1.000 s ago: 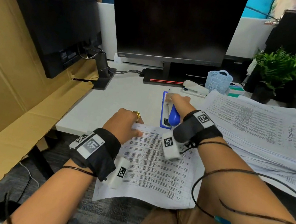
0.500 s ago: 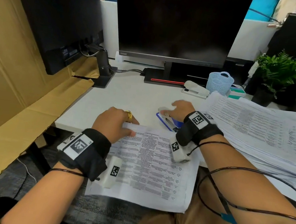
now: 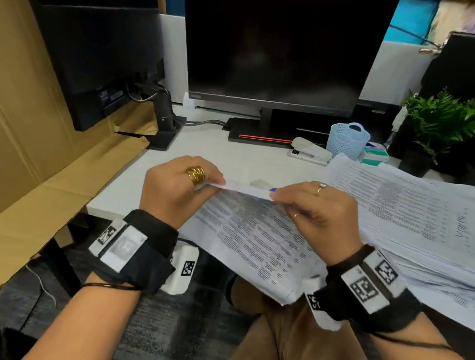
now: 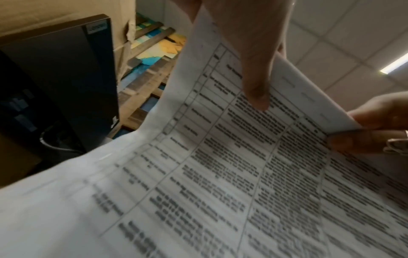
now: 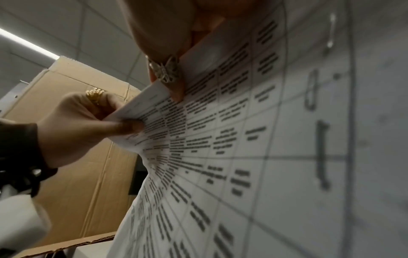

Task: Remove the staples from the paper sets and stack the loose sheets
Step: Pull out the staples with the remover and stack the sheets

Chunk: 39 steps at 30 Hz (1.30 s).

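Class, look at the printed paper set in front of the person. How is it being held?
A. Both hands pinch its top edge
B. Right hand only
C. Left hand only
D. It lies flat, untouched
A: the left hand and right hand each pinch the top edge of the paper set, lifting it off the desk.

Paper set: white sheets printed with ruled table of dense black text, lifted off desk, top edge raised and held at both upper corners, lower part sagging toward lap. Top edge shows separate sheet layers. Staple not discernible. Large paper stack: printed sheets, lying flat on desk at right, edges uneven, slightly fanned.
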Tool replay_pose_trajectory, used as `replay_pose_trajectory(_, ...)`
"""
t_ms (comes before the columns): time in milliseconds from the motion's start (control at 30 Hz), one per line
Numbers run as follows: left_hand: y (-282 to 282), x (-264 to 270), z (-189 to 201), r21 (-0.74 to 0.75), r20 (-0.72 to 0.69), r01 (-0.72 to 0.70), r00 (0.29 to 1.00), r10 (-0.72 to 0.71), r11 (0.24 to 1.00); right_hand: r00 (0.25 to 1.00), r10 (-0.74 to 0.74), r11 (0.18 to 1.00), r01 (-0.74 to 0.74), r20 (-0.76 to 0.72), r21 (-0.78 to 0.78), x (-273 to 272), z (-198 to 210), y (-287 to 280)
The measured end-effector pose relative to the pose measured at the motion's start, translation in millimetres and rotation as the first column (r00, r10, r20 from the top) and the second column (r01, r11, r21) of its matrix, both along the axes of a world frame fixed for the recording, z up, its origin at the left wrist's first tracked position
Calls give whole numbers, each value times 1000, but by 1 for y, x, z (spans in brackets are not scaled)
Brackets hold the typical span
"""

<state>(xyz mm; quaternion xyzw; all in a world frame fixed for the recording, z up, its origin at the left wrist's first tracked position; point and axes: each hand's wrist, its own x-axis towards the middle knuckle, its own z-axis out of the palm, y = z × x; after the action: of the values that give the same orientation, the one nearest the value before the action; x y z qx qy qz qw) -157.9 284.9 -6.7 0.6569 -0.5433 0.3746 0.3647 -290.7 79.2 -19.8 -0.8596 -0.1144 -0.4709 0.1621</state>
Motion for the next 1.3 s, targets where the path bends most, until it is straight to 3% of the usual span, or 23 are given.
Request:
replay_pose_trajectory(100, -4, -6, -9, -1, 107, 62, 992, -61, 998, 994, -21, 993, 33, 104, -117, -18, -4, -12)
replay_pose_trajectory(233, -11, -12, -12, 3, 125, 110, 986, -110, 994, 989, -38, 988, 59, 140, -145, -35, -5, -25)
replay_pose_trajectory(633, -30, -26, -7, 40, 97, 126, 987, -129, 991, 986, -79, 988, 97, 144, -120, -54, -11, -36)
replay_pose_trajectory(833, -39, -32, -7, 35, 100, 176, 979, -178, 984, 988, -111, 993, 113, 110, -19, -65, -13, -43)
replay_pose_trajectory(867, -42, -34, -5, 29, 64, 175, 982, -176, 984, 985, -135, 991, 134, 111, 11, -68, -14, -46)
replay_pose_trajectory(933, -49, -34, -1, 30, -149, 140, 980, -134, 990, 974, -200, 977, 190, 103, 95, -78, -13, -53)
replay_pose_trajectory(1000, -57, -34, 1, 105, -445, 159, 890, -97, 982, 962, -264, 950, 246, 72, 192, -91, -12, -60)
replay_pose_trajectory(1033, -62, -32, -2, 170, -522, 169, 851, -57, 971, 958, -282, 935, 264, 46, 236, -98, -11, -63)
replay_pose_trajectory(1133, -81, -42, -9, 330, -411, 137, 911, 12, 934, 937, -335, 881, 347, -95, 321, -123, -14, -76)
replay_pose_trajectory(1233, -107, -64, -8, 331, -323, 147, 946, -35, 932, 861, -448, 798, 506, -239, 327, -147, -15, -83)
replay_pose_trajectory(1300, -128, -81, -3, 341, -267, 149, 962, -56, 928, 820, -527, 768, 573, -225, 288, -160, -7, -81)
